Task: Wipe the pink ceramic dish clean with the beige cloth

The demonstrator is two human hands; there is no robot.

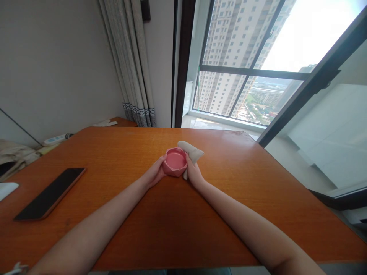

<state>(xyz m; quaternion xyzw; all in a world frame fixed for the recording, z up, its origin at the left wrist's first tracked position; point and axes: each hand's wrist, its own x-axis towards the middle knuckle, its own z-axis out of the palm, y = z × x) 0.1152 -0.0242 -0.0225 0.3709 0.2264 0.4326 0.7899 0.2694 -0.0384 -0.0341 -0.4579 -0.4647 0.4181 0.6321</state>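
A pink faceted ashtray (175,159) is held near the middle of the wooden table, tilted so that its round hollow faces me. My left hand (157,172) grips its left side, thumb on the rim and fingers partly hidden beneath. On the opposite side, my right hand (194,174) is closed around a pale cloth (191,150) and presses it against the ashtray's right edge. Part of the cloth sticks out beyond the hand toward the window, and a small end hangs below. Whether the ashtray's underside touches the table cannot be made out.
A dark tablet-like slab (51,194) lies on the table (229,198) at left. A white object (8,189) is at the far left edge, with a power strip (56,139) behind. A curtain (129,65) and large window (243,72) stand beyond.
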